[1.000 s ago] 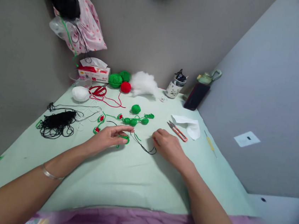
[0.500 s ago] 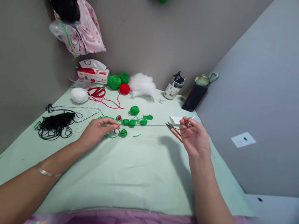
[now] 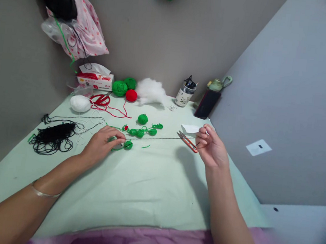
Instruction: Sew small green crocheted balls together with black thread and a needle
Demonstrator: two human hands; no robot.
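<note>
My left hand [image 3: 100, 144] is closed, with thumb and fingertips pinching a black thread [image 3: 155, 138] just above the table. The thread runs straight across to my right hand [image 3: 213, 147], which is raised with its fingers curled around the other end. Whether a needle is in the right fingers cannot be seen. Beside the left fingertips lies a small green crocheted ball [image 3: 128, 145] with a dark strand across it. Behind the thread rests a row of small green balls [image 3: 140, 133] with a red-and-white piece [image 3: 125, 127]. Orange thread snips [image 3: 188, 142] lie left of the right hand.
A black yarn heap [image 3: 53, 137] and a white yarn ball [image 3: 80, 104] are at left. Red scissors [image 3: 100, 100], a tissue box [image 3: 96, 80], green yarn balls [image 3: 120, 88], white stuffing [image 3: 150, 91], a pen jar [image 3: 185, 95] and a phone [image 3: 208, 104] line the back.
The view has shifted slightly, moving the scene left. My right hand is a little farther right over the table, baring more of the snips. The shiny sliver at its fingertips no longer shows.
</note>
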